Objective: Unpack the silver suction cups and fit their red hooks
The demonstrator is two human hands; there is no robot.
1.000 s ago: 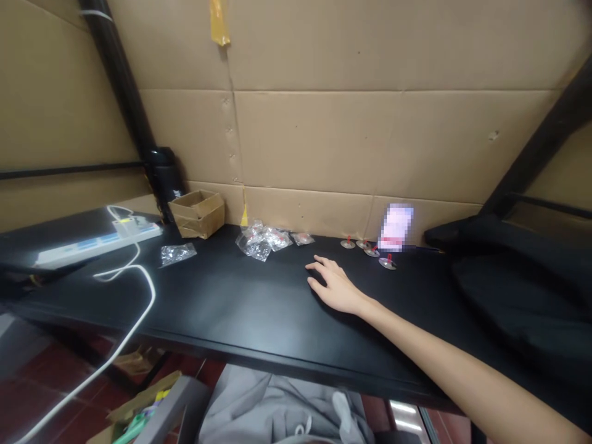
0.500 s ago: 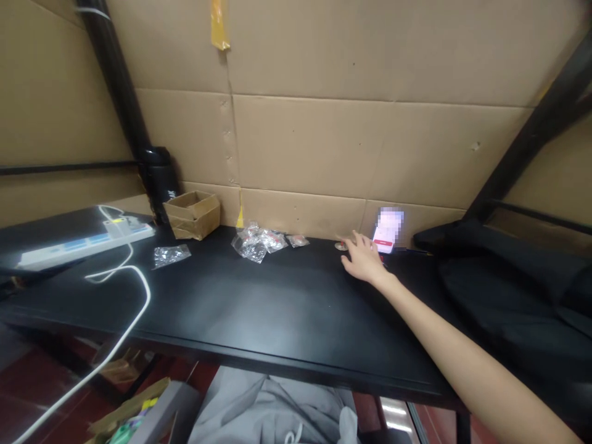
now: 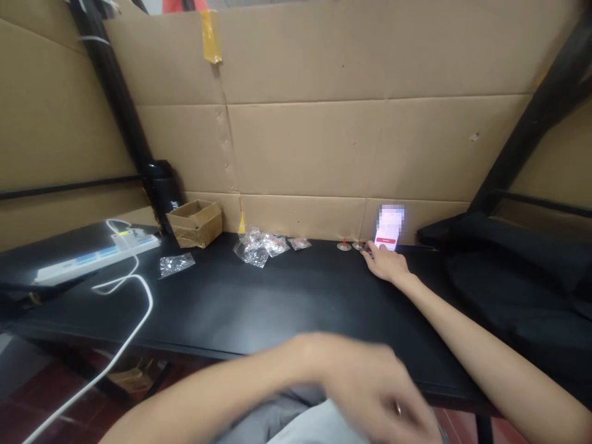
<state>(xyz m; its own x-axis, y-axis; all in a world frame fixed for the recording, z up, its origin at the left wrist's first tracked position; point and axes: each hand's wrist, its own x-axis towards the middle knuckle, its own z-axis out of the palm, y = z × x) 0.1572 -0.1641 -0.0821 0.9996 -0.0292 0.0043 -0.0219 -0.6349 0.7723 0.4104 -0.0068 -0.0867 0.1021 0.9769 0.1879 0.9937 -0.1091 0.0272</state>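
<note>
left hand (image 3: 377, 385) has entered; right hand (image 3: 387, 265) by phone (image 3: 389, 226), two discs (image 3: 344, 247) visible.

- Yours, two: left hand (image 3: 370, 379) and right hand (image 3: 387, 265)
- Red-stemmed discs (image 3: 344, 246): you can see at least two
- Phone (image 3: 389, 229) before you: one
- Cardboard box (image 3: 198, 229): one
- Power strip (image 3: 97, 260): one
- Black bottle (image 3: 163, 190): one
- Clear bags (image 3: 177, 265): several, too bunched to count

From afar I see a creased cardboard wall (image 3: 300, 148) (yellow tape (image 3: 212, 40) hangs near its top) between dark slanting posts (image 3: 108, 92), a black table (image 3: 198, 314) catching a pale sheen (image 3: 259, 302) of light, and reddish floor tiles (image 3: 87, 410) below.
</note>
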